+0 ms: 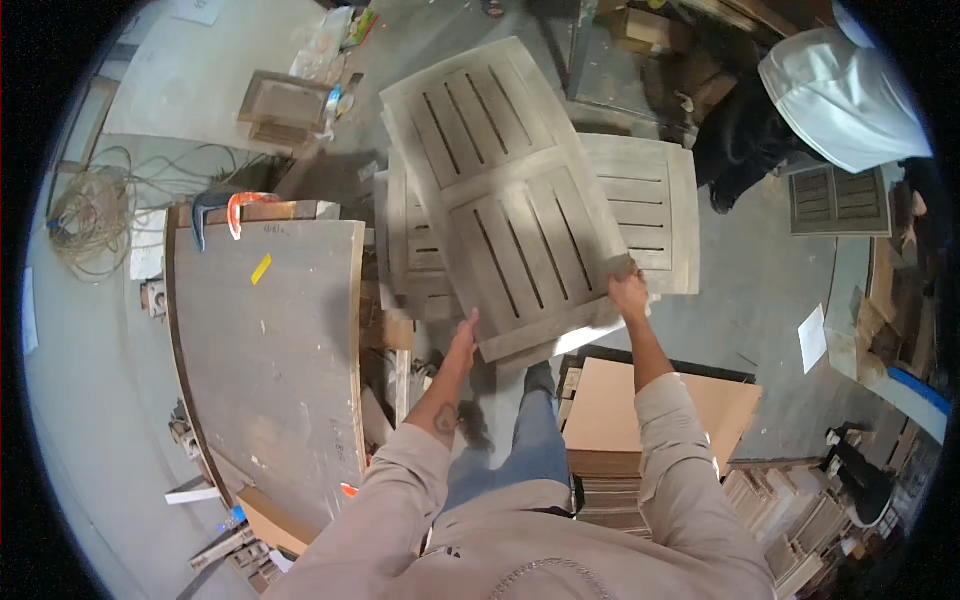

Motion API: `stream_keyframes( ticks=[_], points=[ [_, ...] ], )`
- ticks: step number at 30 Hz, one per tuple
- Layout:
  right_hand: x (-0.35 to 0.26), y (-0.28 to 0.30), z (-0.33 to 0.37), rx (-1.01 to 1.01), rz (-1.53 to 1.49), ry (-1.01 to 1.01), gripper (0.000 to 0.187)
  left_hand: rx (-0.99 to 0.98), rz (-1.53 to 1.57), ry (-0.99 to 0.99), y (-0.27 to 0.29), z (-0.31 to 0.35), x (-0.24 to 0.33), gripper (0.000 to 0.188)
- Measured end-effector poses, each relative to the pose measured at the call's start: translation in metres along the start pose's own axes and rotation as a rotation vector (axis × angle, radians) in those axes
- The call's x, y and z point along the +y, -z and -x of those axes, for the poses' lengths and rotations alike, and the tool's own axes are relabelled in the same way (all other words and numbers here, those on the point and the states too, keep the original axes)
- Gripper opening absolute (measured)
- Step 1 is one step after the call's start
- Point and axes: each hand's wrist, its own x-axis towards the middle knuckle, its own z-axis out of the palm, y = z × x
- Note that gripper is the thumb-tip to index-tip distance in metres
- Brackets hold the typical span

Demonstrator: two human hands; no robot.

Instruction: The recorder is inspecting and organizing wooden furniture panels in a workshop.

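Observation:
Between my two hands a grey wooden door panel (525,225) with rows of dark slots is held at a tilt. My left hand (464,338) grips its near left edge, and my right hand (628,290) grips the near right edge; the fingers are partly hidden beneath it. Under and behind this panel lies another slotted panel (650,215), turned crosswise and largely covered. Whether the two touch, I cannot tell.
To my left stands a grey-topped workbench (270,340) with an orange clamp (240,210) at its far edge. A stack of tan boards (650,400) is close by my right leg. Another person (840,100) is at the far right, beside a framed slotted panel (838,200).

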Motion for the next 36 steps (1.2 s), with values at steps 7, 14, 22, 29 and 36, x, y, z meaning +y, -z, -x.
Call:
stream_keyframes(
  ticks=[7,14,22,29,36],
  points=[
    [-0.007,0.091,-0.026,-0.165,-0.072,-0.032,0.074,-0.177,-0.29,-0.26,0.004,0.117,0.094,0.067],
    [-0.054,0.063,0.041,-0.258,-0.761,-0.165,0.078,0.004,-0.415,-0.832,-0.03,0.275,0.178,0.057],
    [-0.123,0.031,0.176,-0.111,-0.703,0.117,0.061,0.093,-0.242,-0.696,0.171,0.347,0.117,0.041],
    [-0.301,-0.021,0.261,-0.071,-0.148,0.64,0.064,0.61,0.264,-0.645,0.297,0.328,-0.051,0.047],
    [-0.438,-0.173,0.393,-0.208,0.091,0.93,0.065,0.877,0.514,-0.363,0.435,0.328,-0.126,0.064]
  ],
)
